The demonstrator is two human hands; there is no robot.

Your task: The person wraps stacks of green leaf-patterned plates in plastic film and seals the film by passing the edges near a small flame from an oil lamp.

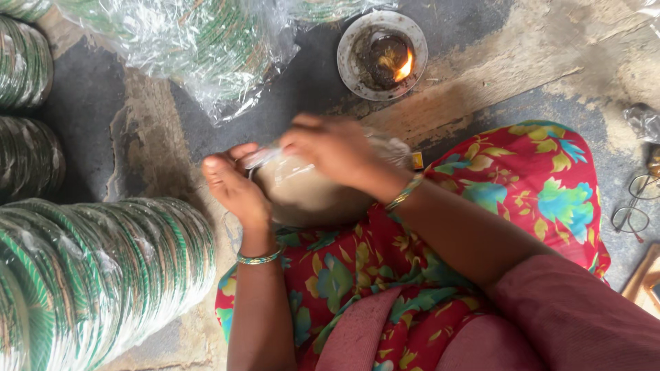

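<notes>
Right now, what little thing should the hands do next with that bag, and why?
Probably twist the bunched plastic top tighter. Both the left hand and right hand pinch the neck of the full beige bag on the lap, and it looks not yet closed.

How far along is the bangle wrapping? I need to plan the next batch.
Done, it seems: wrapped green bangle rolls are stacked at the person's left, and more lie in a clear plastic bag. In hand: left hand and right hand hold a rounded bundle in clear film on the lap, near a small flame in a metal dish. What is left cannot be told; no loose bangles show.
</notes>
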